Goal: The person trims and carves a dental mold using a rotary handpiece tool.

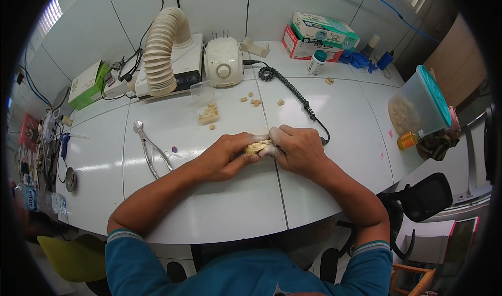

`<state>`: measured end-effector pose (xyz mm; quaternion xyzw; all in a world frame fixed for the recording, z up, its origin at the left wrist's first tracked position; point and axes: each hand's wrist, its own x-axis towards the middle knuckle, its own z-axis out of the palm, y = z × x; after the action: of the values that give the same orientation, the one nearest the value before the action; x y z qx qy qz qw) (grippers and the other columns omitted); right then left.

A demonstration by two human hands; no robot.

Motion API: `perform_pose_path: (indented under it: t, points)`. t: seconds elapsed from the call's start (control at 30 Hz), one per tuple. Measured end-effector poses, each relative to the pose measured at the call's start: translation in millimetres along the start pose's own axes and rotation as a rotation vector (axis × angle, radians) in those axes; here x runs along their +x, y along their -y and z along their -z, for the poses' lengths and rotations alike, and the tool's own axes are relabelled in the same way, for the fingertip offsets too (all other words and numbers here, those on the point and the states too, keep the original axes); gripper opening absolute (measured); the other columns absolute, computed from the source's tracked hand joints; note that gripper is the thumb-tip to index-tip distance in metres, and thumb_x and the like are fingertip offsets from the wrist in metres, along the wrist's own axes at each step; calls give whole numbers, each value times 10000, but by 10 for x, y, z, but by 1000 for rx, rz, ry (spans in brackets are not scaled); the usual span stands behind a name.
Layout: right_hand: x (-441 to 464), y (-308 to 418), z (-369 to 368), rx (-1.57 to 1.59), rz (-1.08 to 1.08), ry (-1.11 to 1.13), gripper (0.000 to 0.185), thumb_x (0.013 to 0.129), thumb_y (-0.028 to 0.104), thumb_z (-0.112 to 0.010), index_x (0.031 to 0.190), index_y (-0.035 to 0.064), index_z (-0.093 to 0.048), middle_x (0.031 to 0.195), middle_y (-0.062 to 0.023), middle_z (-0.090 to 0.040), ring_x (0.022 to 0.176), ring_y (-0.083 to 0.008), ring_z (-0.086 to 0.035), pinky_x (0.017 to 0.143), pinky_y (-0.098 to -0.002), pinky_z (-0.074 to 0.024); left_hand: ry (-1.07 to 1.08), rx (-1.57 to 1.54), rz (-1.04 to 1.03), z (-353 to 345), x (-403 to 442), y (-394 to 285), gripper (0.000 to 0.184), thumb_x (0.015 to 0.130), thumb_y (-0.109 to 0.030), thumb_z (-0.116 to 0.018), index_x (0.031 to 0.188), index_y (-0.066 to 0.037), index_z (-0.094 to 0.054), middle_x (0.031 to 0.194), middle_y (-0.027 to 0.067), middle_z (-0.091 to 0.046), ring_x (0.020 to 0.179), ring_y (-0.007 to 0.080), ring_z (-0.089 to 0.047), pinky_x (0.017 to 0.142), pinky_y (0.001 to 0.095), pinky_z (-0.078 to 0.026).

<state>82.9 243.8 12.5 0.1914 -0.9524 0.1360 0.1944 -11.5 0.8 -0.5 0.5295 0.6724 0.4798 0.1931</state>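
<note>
Between both hands, above the middle of the white table, is a small cream-yellow plaster piece [255, 147], with much of it hidden by fingers. My left hand [230, 154] grips it from the left, thumb below and fingertips above. From the right, my right hand [295, 147] is closed on it, its fingertips coated in white dust. A pair of metal plaster nippers [150, 148] lies left of my left hand. Beyond the hands stands a clear plastic cup [201, 93] with yellowish bits in it. Several small yellowish chunks [255, 102] lie near the cup.
At the back are a ribbed suction hose [159, 50], a white control box [224, 63] and its coiled black cord [287, 89]. Mask boxes [319, 34] and a white bottle [317, 63] stand back right. A teal-lidded container [418, 100] sits far right; tools [47, 139] crowd the left.
</note>
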Motion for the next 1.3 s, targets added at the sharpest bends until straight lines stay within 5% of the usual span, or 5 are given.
perform_pose_path:
  t: [0.83, 0.93, 1.03, 1.3]
  points:
    - [8, 7, 13, -7, -11, 10, 418, 929, 453, -820, 973, 60, -685, 753, -72, -645, 629, -284, -672, 543, -425, -499, 1, -2, 23, 9, 5, -37, 306, 1080, -185, -685, 1336, -18, -684, 987, 159, -678, 834, 303, -645, 791, 424, -509]
    - [6, -1, 2, -15, -9, 7, 426, 924, 457, -823, 975, 57, -686, 757, -73, -648, 632, -282, -675, 545, -423, -503, -21, 24, -39, -21, -1, 43, 324, 1084, -157, -671, 1381, -26, -672, 928, 120, -666, 772, 224, -619, 741, 384, -489]
    - [8, 2, 3, -16, -6, 5, 431, 920, 458, -826, 983, 54, -688, 761, -74, -651, 635, -281, -679, 547, -422, -505, -9, 7, 21, 4, 7, -39, 310, 1077, -186, -690, 1338, -18, -684, 987, 157, -678, 832, 303, -643, 786, 423, -508]
    - [6, 9, 17, -7, -20, 30, 426, 919, 459, -826, 988, 60, -696, 765, -74, -659, 637, -281, -683, 548, -423, -506, 19, 11, 23, 17, 0, -16, 343, 1073, -182, -694, 1375, -19, -674, 1011, 165, -689, 844, 309, -655, 791, 425, -513]
